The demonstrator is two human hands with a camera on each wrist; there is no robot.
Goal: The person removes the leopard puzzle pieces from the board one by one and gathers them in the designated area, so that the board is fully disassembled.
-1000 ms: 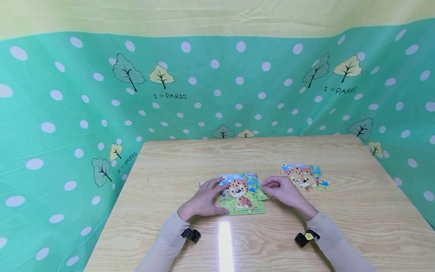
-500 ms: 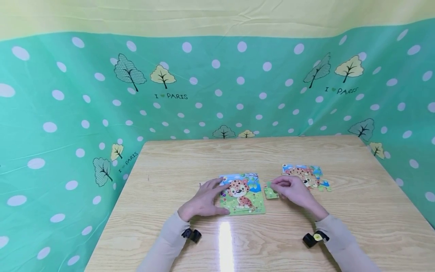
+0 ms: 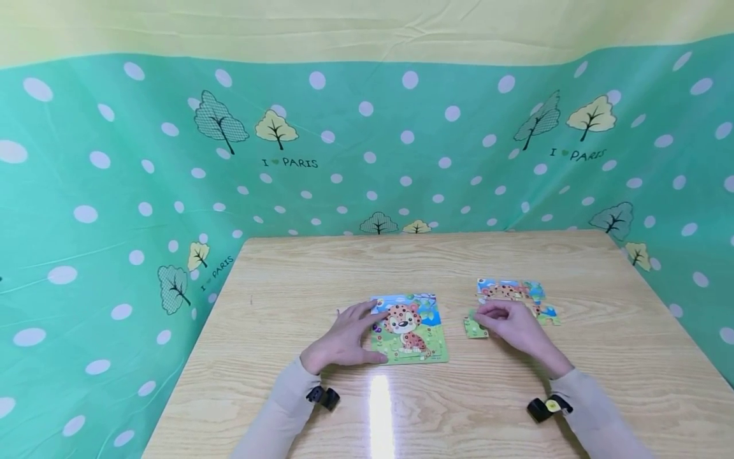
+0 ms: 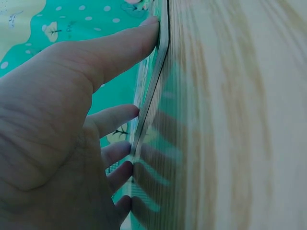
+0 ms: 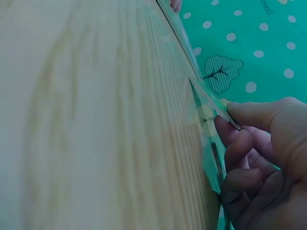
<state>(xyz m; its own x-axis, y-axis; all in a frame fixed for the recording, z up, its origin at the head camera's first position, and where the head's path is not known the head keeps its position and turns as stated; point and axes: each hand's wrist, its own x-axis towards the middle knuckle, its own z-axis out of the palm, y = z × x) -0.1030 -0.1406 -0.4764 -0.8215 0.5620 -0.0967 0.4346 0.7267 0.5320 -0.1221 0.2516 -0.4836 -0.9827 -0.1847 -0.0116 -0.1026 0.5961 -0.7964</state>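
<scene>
A square jigsaw board with a leopard cub picture lies flat near the table's middle. My left hand rests at its left side, thumb and fingers spread and touching the edge and surface, as the left wrist view also shows. To the right of the board, my right hand pinches a green puzzle piece between thumb and fingers. The right wrist view shows this piece tilted, with one edge low at the tabletop. Joined puzzle pieces showing a leopard lie just behind the right hand, which partly hides them.
The wooden table carries all of this. A green dotted cloth with trees hangs behind it and at both sides. A bright light reflection crosses the table in front of the board.
My right hand has drawn the green puzzle piece away from the board's right side, rightward toward the joined pieces. The left hand has stayed on the board.
</scene>
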